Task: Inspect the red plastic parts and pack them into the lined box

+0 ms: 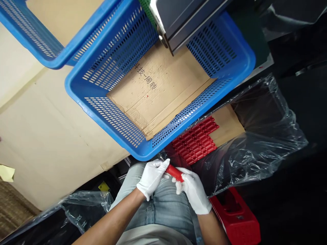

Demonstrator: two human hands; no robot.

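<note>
Above my lap, a red tube-shaped part (175, 172) is held between my two white-gloved hands. My left hand (152, 177) pinches its upper left end with the thumb and fingers. Wrapped around the lower right end is my right hand (191, 187), whose fingers cover that part of it. A thin thing seems to stick up by the left fingertips, too small to make out. Just beyond the hands, rows of similar red parts (195, 141) lie on cardboard inside a bin lined with clear plastic (245, 160).
A blue perforated basket (143, 154) with cardboard on its bottom stands in front of me, under the end of a grey metal machine (189, 20). Another blue basket (55, 64) is at upper left, near a tan tabletop (51, 126). A red plastic object (240, 224) sits at lower right.
</note>
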